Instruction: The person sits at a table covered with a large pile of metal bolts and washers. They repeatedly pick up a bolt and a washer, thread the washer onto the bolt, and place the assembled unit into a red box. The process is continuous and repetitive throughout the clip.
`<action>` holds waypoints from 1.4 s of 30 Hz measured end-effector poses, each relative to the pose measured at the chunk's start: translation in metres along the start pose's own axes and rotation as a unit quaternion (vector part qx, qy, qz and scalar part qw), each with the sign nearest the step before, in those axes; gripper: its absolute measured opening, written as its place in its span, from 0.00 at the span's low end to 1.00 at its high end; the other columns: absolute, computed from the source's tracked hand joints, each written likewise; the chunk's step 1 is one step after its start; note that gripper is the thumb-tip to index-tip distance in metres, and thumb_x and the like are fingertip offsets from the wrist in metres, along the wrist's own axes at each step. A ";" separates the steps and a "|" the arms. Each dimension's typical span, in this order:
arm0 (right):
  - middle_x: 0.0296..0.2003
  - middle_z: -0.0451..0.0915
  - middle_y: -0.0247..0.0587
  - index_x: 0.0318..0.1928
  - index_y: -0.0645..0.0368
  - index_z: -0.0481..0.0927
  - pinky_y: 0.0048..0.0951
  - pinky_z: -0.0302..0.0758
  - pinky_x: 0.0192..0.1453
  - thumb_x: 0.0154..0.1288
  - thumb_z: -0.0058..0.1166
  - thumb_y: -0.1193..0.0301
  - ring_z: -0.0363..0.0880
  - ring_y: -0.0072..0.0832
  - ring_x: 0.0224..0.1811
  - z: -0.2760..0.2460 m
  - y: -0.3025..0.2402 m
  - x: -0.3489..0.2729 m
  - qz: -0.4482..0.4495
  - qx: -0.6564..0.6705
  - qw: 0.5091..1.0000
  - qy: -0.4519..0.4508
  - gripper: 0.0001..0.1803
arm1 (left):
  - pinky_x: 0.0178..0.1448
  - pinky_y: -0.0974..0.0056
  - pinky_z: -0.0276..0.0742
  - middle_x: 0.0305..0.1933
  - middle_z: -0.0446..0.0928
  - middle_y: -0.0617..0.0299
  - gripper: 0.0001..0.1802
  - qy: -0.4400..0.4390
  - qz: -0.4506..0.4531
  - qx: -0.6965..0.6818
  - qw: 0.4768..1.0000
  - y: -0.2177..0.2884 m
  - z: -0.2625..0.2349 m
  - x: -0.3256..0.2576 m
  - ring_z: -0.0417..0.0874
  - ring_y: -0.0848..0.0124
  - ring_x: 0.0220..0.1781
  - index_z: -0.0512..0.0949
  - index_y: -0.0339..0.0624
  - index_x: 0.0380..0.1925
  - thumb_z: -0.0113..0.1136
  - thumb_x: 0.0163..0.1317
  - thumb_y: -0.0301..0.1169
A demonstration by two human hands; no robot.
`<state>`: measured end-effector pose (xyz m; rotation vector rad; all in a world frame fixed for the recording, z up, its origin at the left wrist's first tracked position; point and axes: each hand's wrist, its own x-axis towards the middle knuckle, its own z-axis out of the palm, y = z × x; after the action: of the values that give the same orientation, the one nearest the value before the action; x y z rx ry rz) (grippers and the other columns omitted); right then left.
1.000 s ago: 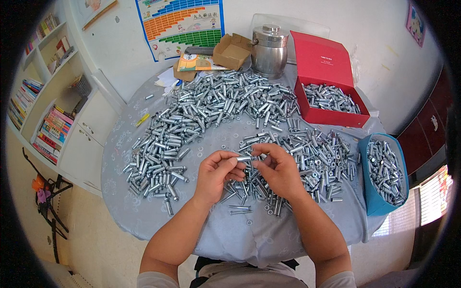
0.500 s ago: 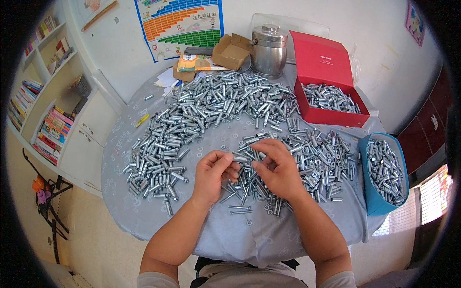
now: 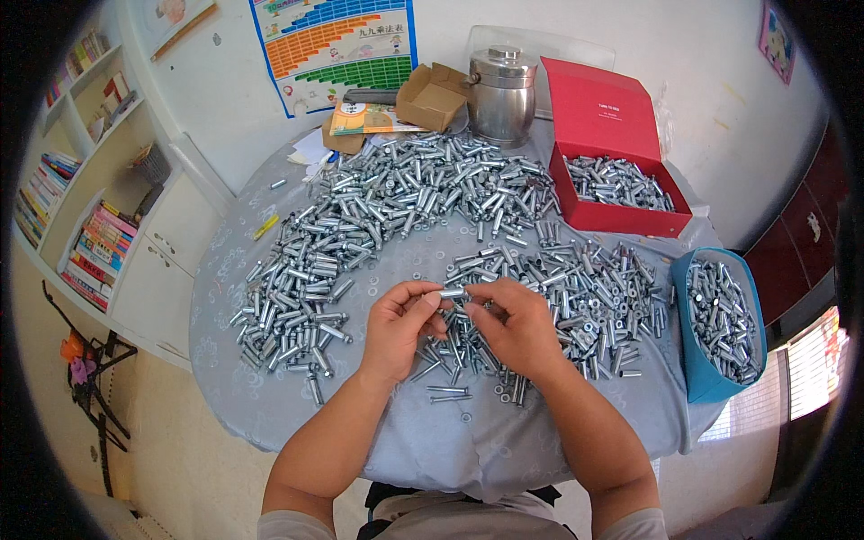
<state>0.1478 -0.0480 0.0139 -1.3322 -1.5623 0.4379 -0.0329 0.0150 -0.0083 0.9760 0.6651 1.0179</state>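
Note:
Over the middle of the table, my left hand (image 3: 396,328) pinches a silver expansion bolt (image 3: 452,293) between thumb and fingers. My right hand (image 3: 517,328) is closed at the bolt's right end, thumb and fingertips together there; any small part between them is too small to make out. Beneath and beyond my right hand spreads a pile of bolts, sleeves, washers and nuts (image 3: 603,310). A larger heap of sleeved bolts (image 3: 387,202) curves from the left side round to the back. Near the front lie a few loose bolts (image 3: 448,392) and a washer (image 3: 466,418).
An open red box (image 3: 621,220) full of bolts stands at the back right. To its front is a teal fabric bin (image 3: 697,364), also filled. A steel canister (image 3: 502,103) and a cardboard box (image 3: 434,94) stand behind the heap. A yellow marker (image 3: 265,227) lies at the left.
My right hand has moved left and down, its raised, spread fingers closing at the end of the bolt. My left hand has stayed almost in place with the bolt.

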 end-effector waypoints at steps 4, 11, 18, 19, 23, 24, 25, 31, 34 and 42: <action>0.33 0.81 0.43 0.46 0.61 0.83 0.28 0.74 0.30 0.60 0.65 0.76 0.78 0.30 0.25 -0.005 -0.008 0.004 0.016 0.035 0.999 0.013 0.13 | 0.30 0.71 0.76 0.36 0.83 0.59 0.10 0.009 0.009 0.045 0.999 0.003 0.001 -0.002 0.79 0.75 0.27 0.82 0.35 0.47 0.61 0.68 0.27; 0.35 0.80 0.42 0.44 0.61 0.81 0.28 0.75 0.31 0.61 0.64 0.77 0.78 0.30 0.27 -0.005 0.000 0.004 0.035 0.005 0.998 0.052 0.11 | 0.28 0.77 0.70 0.33 0.82 0.64 0.10 0.038 0.012 0.044 0.998 0.006 0.000 -0.003 0.75 0.81 0.26 0.84 0.36 0.46 0.62 0.68 0.27; 0.40 0.77 0.45 0.45 0.61 0.80 0.28 0.76 0.30 0.60 0.60 0.79 0.78 0.32 0.27 -0.006 0.006 0.007 0.033 -0.006 0.995 0.088 0.12 | 0.35 0.74 0.70 0.41 0.83 0.65 0.09 -0.007 0.143 0.306 0.941 -0.001 -0.001 0.002 0.75 0.81 0.32 0.86 0.41 0.44 0.64 0.65 0.27; 0.40 0.77 0.45 0.45 0.61 0.80 0.28 0.75 0.30 0.60 0.60 0.79 0.78 0.32 0.27 -0.005 0.004 0.007 0.035 0.000 0.995 0.090 0.12 | 0.38 0.73 0.70 0.43 0.83 0.65 0.09 -0.008 0.144 0.327 0.934 0.001 -0.001 -0.001 0.76 0.81 0.35 0.86 0.40 0.45 0.64 0.65 0.28; 0.39 0.79 0.44 0.43 0.61 0.81 0.28 0.74 0.29 0.60 0.61 0.79 0.77 0.30 0.25 -0.004 0.007 0.005 0.019 0.013 0.998 0.058 0.10 | 0.41 0.72 0.72 0.47 0.83 0.62 0.11 -0.003 0.074 0.370 0.926 0.025 0.002 -0.014 0.79 0.77 0.40 0.86 0.41 0.45 0.65 0.63 0.27; 0.38 0.79 0.44 0.43 0.61 0.82 0.28 0.74 0.29 0.60 0.61 0.78 0.77 0.30 0.25 -0.004 0.006 0.005 0.009 0.006 0.999 0.053 0.10 | 0.41 0.71 0.73 0.47 0.83 0.62 0.11 -0.013 0.076 0.411 0.908 0.033 -0.001 -0.016 0.79 0.76 0.41 0.86 0.41 0.45 0.65 0.62 0.26; 0.38 0.79 0.44 0.42 0.61 0.82 0.28 0.74 0.29 0.60 0.61 0.78 0.77 0.30 0.24 -0.004 0.003 0.005 -0.001 0.000 0.999 0.048 0.09 | 0.42 0.71 0.74 0.48 0.83 0.61 0.12 -0.024 0.079 0.452 0.888 0.042 -0.008 -0.019 0.80 0.75 0.41 0.86 0.42 0.45 0.64 0.61 0.26; 0.37 0.80 0.45 0.41 0.62 0.82 0.30 0.74 0.29 0.61 0.61 0.77 0.77 0.32 0.23 -0.006 0.000 0.004 -0.035 -0.008 0.998 0.055 0.07 | 0.52 0.57 0.79 0.49 0.82 0.54 0.16 0.039 0.160 0.730 0.663 0.087 -0.069 -0.042 0.82 0.56 0.50 0.85 0.44 0.44 0.62 0.53 0.24; 0.37 0.80 0.45 0.41 0.62 0.82 0.30 0.74 0.29 0.61 0.61 0.76 0.77 0.33 0.23 -0.004 -0.001 0.003 -0.031 -0.003 0.998 0.052 0.07 | 0.55 0.53 0.77 0.48 0.81 0.56 0.16 0.043 0.132 0.786 0.602 0.090 -0.087 -0.048 0.80 0.53 0.51 0.85 0.45 0.42 0.62 0.52 0.25; 0.37 0.80 0.45 0.41 0.63 0.83 0.32 0.75 0.31 0.63 0.59 0.76 0.78 0.34 0.25 -0.002 -0.003 0.003 -0.019 -0.002 0.999 0.045 0.07 | 0.49 0.55 0.79 0.45 0.81 0.58 0.12 0.041 0.123 0.776 0.618 0.073 -0.086 -0.043 0.82 0.56 0.45 0.86 0.47 0.41 0.64 0.55 0.29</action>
<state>0.1481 -0.0472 0.0180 -1.3057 -1.5116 0.3476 -0.1499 0.0193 0.0215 2.5960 1.5925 0.4822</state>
